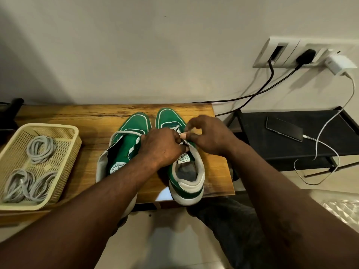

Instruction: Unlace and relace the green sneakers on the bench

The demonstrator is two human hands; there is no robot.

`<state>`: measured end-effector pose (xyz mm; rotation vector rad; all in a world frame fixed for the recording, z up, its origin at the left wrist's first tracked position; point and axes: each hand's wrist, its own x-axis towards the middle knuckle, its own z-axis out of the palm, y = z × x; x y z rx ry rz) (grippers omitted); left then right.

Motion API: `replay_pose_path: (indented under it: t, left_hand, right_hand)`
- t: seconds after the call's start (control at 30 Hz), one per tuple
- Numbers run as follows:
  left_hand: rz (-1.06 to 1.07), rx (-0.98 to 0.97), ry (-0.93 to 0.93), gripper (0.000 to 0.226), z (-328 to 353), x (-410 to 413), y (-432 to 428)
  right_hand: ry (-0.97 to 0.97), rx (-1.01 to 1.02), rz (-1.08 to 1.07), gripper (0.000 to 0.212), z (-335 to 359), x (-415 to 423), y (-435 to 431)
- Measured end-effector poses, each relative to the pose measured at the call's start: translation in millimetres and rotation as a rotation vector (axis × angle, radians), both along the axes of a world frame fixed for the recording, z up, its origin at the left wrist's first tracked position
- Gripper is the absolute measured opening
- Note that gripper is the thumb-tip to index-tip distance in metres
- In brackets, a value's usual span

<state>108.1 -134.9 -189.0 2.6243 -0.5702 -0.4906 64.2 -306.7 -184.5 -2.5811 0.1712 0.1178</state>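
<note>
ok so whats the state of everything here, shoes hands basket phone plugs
left shoe: on the bench, tongue open, lace loose at the toe end
right shoe: upright, both hands at its lace
left hand: pinching the lace
right hand: pinching the same lace
basket: holds coiled grey laces
phone: flat on the black shelf, screen dark, white cable plugged in
white charger: in the wall socket

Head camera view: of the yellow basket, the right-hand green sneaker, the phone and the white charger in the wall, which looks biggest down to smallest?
1. yellow basket
2. right-hand green sneaker
3. phone
4. white charger

The basket sits nearer the camera's edge, so its lead may be overstated.
</note>
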Motion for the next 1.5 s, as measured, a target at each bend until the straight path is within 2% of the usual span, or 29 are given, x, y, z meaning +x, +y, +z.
replay_pose_path:
  t: [0.13, 0.2, 0.27, 0.33, 0.37, 0.4, 0.43, 0.47, 0.53, 0.57, 0.63, 0.7, 0.73, 0.8, 0.87, 0.9, 0.97, 1.03, 1.1, 1.17, 1.2, 1.27, 1.33, 1.37, 1.43, 1.5]
  left_hand:
    - [0.008, -0.011, -0.007, 0.029, 0, 0, 0]
    - [0.015, -0.012, -0.017, 0.028, 1, -1, 1]
    - [0.015, -0.021, -0.014, 0.024, 0, -2, 2]
    - [0.008, -0.029, -0.018, 0.018, -1, -2, 4]
    - [0.005, -0.021, -0.02, 0.015, 0, -2, 5]
    - [0.0, -0.006, -0.025, 0.014, 0, -3, 5]
    - [-0.005, 0.015, -0.028, 0.016, 1, -4, 5]
    - [-0.015, 0.033, -0.036, 0.018, 2, -4, 3]
    - [-0.014, 0.044, -0.032, 0.019, 1, -4, 3]
    - [-0.008, 0.044, -0.023, 0.019, 2, -3, 3]
    - [-0.008, 0.046, -0.011, 0.02, 1, -2, 2]
    - [-0.018, 0.053, -0.015, 0.019, 3, -2, 1]
    - [-0.022, 0.053, -0.019, 0.017, 4, -3, 1]
    - [-0.029, 0.063, -0.016, 0.018, 3, -2, 1]
    - [-0.029, 0.062, -0.011, 0.023, 2, -1, 1]
    - [-0.025, 0.056, -0.011, 0.02, 1, 0, 1]
    - [-0.019, 0.06, 0.006, 0.016, 1, -1, 1]
    - [-0.014, 0.052, 0.019, 0.022, -1, 0, 2]
    - [-0.002, -0.011, 0.025, 0.018, 1, 0, 2]
    - [0.008, -0.083, 0.064, 0.014, 2, 2, 2]
    - [0.007, -0.096, 0.075, 0.014, 2, 2, 1]
    - [0.004, -0.091, 0.055, 0.026, 1, 0, 1]
    - [0.002, -0.097, 0.042, 0.044, -1, 0, 2]
    - [-0.005, -0.102, 0.052, 0.047, -1, 1, 3]
    - [-0.02, -0.104, 0.09, 0.045, 3, 3, 4]
    - [0.001, -0.112, 0.132, 0.042, 12, 6, 7]
  right_hand:
    - [0.011, -0.013, 0.024, 0.021, -4, -1, -1]
    - [-0.025, 0.074, 0.0, 0.018, -1, -1, 4]
    - [-0.134, 0.448, -0.165, 0.017, 14, -1, 8]
    - [-0.365, 0.842, -0.41, 0.022, 33, 4, -4]
    - [-0.442, 0.928, -0.543, 0.025, 42, 4, -14]
    - [-0.478, 0.906, -0.647, 0.027, 46, 3, -25]
    - [-0.449, 0.774, -0.701, 0.028, 42, 1, -37]
    - [-0.327, 0.557, -0.697, 0.027, 33, -2, -48]
    - [0.09, 0.09, -0.595, 0.022, 6, -12, -53]
    - [0.2, -0.043, -0.535, 0.028, -2, -14, -49]
    - [0.106, -0.024, -0.417, 0.042, -3, -11, -35]
    - [-0.048, 0.107, -0.22, 0.037, 10, -5, -15]
    - [-0.043, 0.128, -0.113, 0.032, 14, -2, -6]
    - [0.107, 0.04, 0.019, 0.025, 18, 0, 8]
    - [0.249, -0.099, 0.064, 0.036, 15, -1, 11]
    - [0.274, -0.102, 0.072, 0.04, 14, -2, 9]
    - [0.229, 0.045, 0.074, 0.039, 19, -6, 6]
    - [0.057, 0.346, -0.017, 0.037, 28, -7, 0]
    - [-0.147, 0.623, -0.143, 0.035, 33, -5, -10]
    - [-0.227, 0.711, -0.219, 0.036, 34, -7, -15]
    - [-0.209, 0.668, -0.25, 0.038, 30, -7, -17]
    - [-0.049, 0.364, -0.262, 0.04, 23, -7, -27]
    - [0.144, 0.04, -0.249, 0.034, 18, -7, -38]
    - [0.195, -0.054, -0.253, 0.026, 17, -7, -41]
    - [0.204, -0.109, -0.26, 0.01, 17, -10, -38]
    - [0.15, -0.006, -0.208, 0.02, 19, -10, -27]
